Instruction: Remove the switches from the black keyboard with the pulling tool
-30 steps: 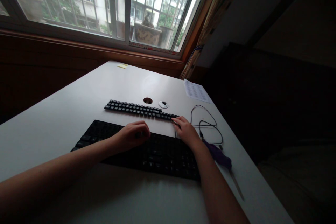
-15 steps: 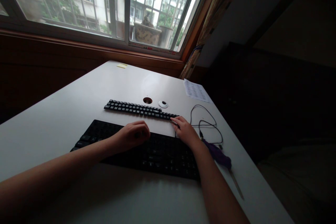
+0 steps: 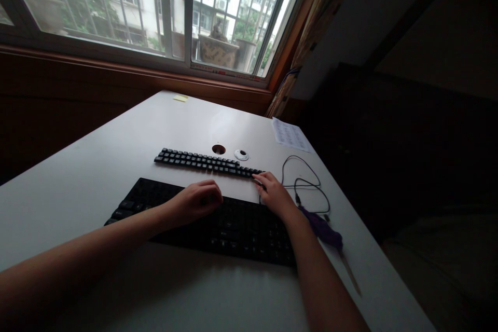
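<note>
A black keyboard [image 3: 241, 241] lies across the white table in front of me. Keycaps show at its left end and lower right, while its upper left looks bare and dark. Over its middle hangs my left hand [image 3: 200, 199], fingers curled in; whatever they may hold is hidden. Beyond the keyboard, black keycaps [image 3: 194, 161] stand in neat rows on the table. My right hand [image 3: 274, 194] reaches to the right end of these rows, thumb and forefinger close together at the last keycaps. Something dark shows between those fingers, too small to name.
Right of my right hand lie a looped black cable [image 3: 305, 185] and a purple-handled tool [image 3: 324, 231] with a thin shaft. Behind the keycaps are a round table hole [image 3: 218, 149] and its white cover [image 3: 241, 154]. A printed sheet [image 3: 291, 134] and yellow note [image 3: 181, 98] lie farther back.
</note>
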Action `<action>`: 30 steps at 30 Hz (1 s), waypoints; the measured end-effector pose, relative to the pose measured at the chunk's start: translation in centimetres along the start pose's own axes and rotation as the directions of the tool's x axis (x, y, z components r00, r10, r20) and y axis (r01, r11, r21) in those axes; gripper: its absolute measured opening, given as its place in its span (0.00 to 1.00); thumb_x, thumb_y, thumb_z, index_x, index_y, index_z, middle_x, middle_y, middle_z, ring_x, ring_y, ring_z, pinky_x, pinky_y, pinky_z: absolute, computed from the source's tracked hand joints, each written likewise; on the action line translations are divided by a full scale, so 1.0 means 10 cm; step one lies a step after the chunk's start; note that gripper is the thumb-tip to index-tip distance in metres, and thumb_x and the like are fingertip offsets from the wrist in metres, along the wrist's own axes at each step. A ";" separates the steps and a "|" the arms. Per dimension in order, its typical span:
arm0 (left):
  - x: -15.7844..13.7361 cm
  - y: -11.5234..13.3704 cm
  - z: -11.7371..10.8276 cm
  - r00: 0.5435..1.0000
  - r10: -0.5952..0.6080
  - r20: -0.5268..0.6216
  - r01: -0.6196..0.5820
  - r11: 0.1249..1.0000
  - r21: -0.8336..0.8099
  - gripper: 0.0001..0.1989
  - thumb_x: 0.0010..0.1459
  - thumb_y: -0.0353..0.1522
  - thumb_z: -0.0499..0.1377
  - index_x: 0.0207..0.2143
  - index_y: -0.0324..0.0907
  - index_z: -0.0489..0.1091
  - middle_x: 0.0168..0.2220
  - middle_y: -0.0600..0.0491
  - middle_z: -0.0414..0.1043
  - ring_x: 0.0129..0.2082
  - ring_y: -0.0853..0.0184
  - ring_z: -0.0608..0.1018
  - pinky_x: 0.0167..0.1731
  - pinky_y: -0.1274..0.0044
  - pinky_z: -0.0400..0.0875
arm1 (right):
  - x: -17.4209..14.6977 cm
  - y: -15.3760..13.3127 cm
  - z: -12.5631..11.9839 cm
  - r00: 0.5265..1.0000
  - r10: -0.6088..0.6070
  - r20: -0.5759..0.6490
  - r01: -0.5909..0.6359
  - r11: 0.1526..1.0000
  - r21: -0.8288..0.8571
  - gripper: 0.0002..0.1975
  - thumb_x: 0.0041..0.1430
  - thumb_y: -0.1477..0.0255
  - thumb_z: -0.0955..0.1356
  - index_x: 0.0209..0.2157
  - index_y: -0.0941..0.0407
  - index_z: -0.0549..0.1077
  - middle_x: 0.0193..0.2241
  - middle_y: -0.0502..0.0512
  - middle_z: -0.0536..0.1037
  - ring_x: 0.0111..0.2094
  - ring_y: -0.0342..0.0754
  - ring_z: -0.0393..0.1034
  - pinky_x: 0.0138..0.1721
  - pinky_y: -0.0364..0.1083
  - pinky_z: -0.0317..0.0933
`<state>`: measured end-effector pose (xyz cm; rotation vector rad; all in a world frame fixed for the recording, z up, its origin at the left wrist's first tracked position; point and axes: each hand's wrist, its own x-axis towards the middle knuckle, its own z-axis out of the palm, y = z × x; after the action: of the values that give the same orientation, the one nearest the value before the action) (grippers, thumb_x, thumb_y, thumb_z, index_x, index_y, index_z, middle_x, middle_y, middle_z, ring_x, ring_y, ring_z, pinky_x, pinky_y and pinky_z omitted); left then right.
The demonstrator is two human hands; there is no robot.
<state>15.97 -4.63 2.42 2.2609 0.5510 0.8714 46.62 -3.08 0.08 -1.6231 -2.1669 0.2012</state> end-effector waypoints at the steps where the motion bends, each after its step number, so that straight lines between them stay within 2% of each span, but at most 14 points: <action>1: 0.00 0.00 0.00 1.000 -0.001 0.003 0.001 1.000 0.006 0.05 0.62 0.28 0.56 0.37 0.37 0.71 0.36 0.49 0.71 0.33 0.69 0.74 0.35 0.77 0.71 | 0.00 0.00 0.00 1.000 0.001 0.001 -0.001 1.000 -0.003 0.20 0.62 0.76 0.64 0.55 0.53 0.72 0.49 0.57 0.71 0.48 0.49 0.70 0.53 0.48 0.64; 6: 0.00 0.01 0.00 1.000 0.011 0.029 -0.012 0.999 0.036 0.05 0.62 0.27 0.56 0.39 0.38 0.72 0.37 0.48 0.71 0.34 0.68 0.74 0.35 0.77 0.71 | 0.00 0.01 0.00 1.000 -0.007 0.003 0.007 1.000 -0.004 0.21 0.62 0.75 0.64 0.56 0.52 0.71 0.49 0.57 0.71 0.48 0.49 0.70 0.53 0.48 0.64; 9: 0.01 0.00 0.02 0.999 0.021 0.038 -0.024 0.997 0.077 0.07 0.62 0.27 0.56 0.41 0.39 0.72 0.39 0.48 0.72 0.38 0.66 0.75 0.39 0.74 0.73 | -0.01 0.02 0.01 1.000 -0.006 -0.006 0.006 1.000 -0.004 0.21 0.62 0.76 0.63 0.56 0.52 0.71 0.49 0.57 0.71 0.48 0.49 0.70 0.53 0.48 0.64; 14: 0.00 0.03 0.05 0.992 0.049 0.115 -0.076 0.967 0.243 0.11 0.62 0.28 0.58 0.47 0.42 0.72 0.46 0.46 0.73 0.47 0.60 0.72 0.48 0.67 0.71 | -0.03 0.02 0.03 1.000 -0.001 -0.030 0.001 1.000 -0.012 0.21 0.61 0.77 0.63 0.55 0.53 0.71 0.50 0.57 0.71 0.50 0.50 0.69 0.55 0.49 0.63; 18: 0.01 0.09 0.05 0.976 0.099 0.196 -0.168 0.912 0.373 0.17 0.62 0.31 0.59 0.53 0.42 0.68 0.53 0.44 0.71 0.52 0.56 0.70 0.50 0.65 0.70 | -0.04 0.01 0.03 0.999 0.004 -0.052 -0.005 1.000 -0.013 0.21 0.60 0.78 0.63 0.54 0.52 0.72 0.49 0.57 0.72 0.50 0.50 0.69 0.55 0.49 0.63; 24: 0.27 0.07 0.23 0.951 0.145 0.273 -0.274 0.804 0.528 0.14 0.62 0.31 0.57 0.51 0.39 0.70 0.53 0.42 0.71 0.46 0.56 0.73 0.46 0.67 0.68 | -0.04 0.00 0.00 0.997 0.017 -0.073 -0.019 1.000 -0.015 0.21 0.59 0.79 0.63 0.53 0.52 0.72 0.48 0.57 0.72 0.49 0.50 0.69 0.54 0.50 0.63; 28: 0.53 -0.07 0.44 0.954 0.152 0.259 -0.280 0.762 0.584 0.12 0.62 0.29 0.56 0.47 0.36 0.71 0.47 0.42 0.75 0.39 0.59 0.76 0.43 0.68 0.67 | -0.05 0.00 0.01 0.998 0.011 -0.066 -0.013 1.000 -0.023 0.22 0.60 0.78 0.63 0.55 0.51 0.72 0.47 0.56 0.72 0.48 0.49 0.70 0.53 0.49 0.64; 30: 0.59 -0.15 0.51 0.952 0.178 0.250 -0.295 0.748 0.594 0.13 0.61 0.29 0.56 0.47 0.36 0.71 0.48 0.41 0.75 0.40 0.59 0.76 0.45 0.67 0.66 | -0.06 0.00 0.02 0.998 0.021 -0.054 -0.023 0.999 -0.047 0.22 0.61 0.77 0.63 0.55 0.51 0.71 0.48 0.56 0.71 0.47 0.49 0.70 0.52 0.48 0.64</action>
<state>23.45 -2.33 1.05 3.0469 0.5279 0.6442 46.63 -3.59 -0.20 -1.6593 -2.1297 0.1125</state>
